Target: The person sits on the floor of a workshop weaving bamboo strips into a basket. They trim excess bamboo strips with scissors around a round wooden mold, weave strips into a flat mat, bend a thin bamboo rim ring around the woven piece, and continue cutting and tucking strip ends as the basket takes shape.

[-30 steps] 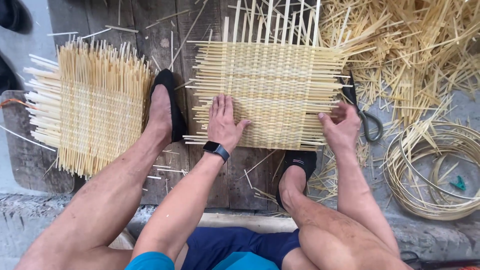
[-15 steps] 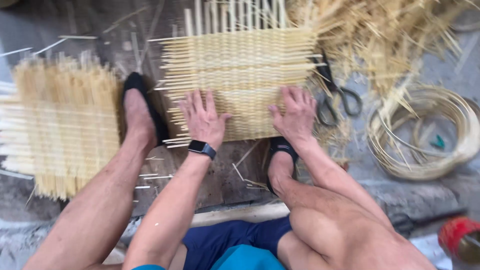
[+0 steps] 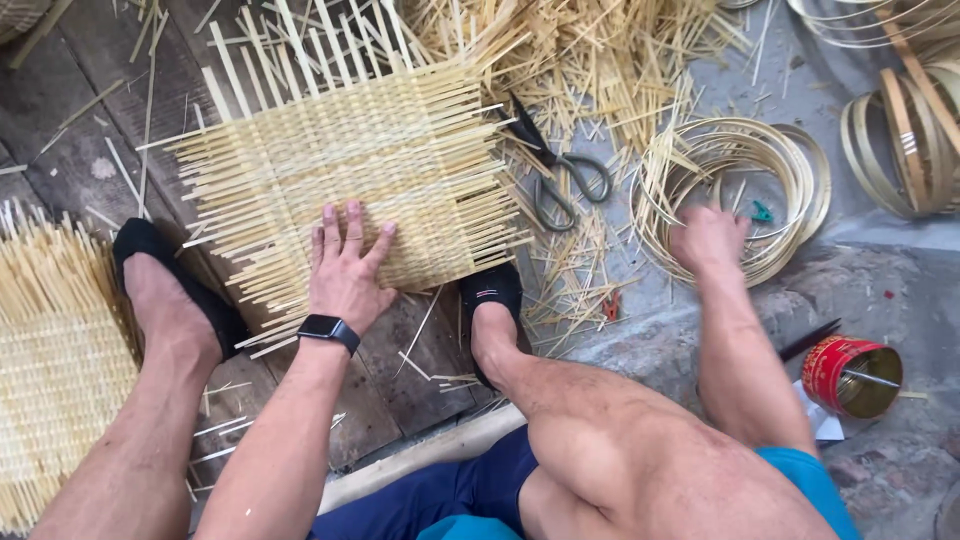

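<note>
Two hands are seen from above, well apart. The left hand (image 3: 345, 268) is laid flat, fingers spread, on the near edge of a half-woven bamboo mat (image 3: 350, 170), which is spread on dark wooden planks (image 3: 395, 385) with loose strip ends bristling from every side. The right hand (image 3: 708, 238) is lowered onto a coil of bamboo strips (image 3: 735, 185) lying on the grey floor to the right of the mat; its fingers are curled at the coil's near rim, but whether a strip is pinched cannot be told. A black smartwatch (image 3: 329, 330) is worn on the left wrist. The mat's near right corner is pinned under a foot in a black slipper (image 3: 492, 295), and the other slippered foot (image 3: 160, 290) is set just off its left corner. A pair of black scissors (image 3: 555, 170) is found between mat and coil, on a litter of bamboo offcuts (image 3: 570, 60) that is heaped behind. A second woven mat (image 3: 55, 360) is placed at the far left. More bamboo hoops (image 3: 915, 130) are stacked at the upper right, and a red tin can (image 3: 850, 375) is stood beside the right knee
</note>
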